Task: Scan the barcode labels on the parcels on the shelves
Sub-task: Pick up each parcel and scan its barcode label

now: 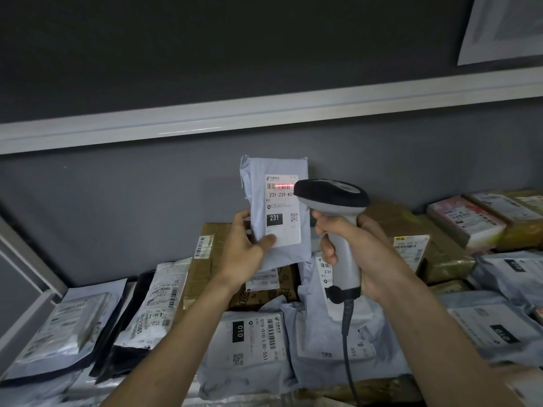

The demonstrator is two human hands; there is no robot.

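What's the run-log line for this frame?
left hand: holds grey plastic mailer parcel upright | right hand: grips white handheld barcode scanner | red beam on barcode

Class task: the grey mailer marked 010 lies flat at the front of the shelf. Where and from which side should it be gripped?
Pinch the grey mailer marked 010 at its near bottom edge, coming from the front. It lies flat, that soft edge looks free, and a grip there leaves its barcode label uncovered.

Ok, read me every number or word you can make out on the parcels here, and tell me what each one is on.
"231-239-K01" and "231": label of the grey held parcel, in the left hand.
"010" and "010-010-L30-551": flat grey mailer, front.
"551": mailer behind the scanner cable.
"231": label partly hidden behind the scanner, held by the right hand.
"010": grey bags at right.
Other labels: too small or blurred.
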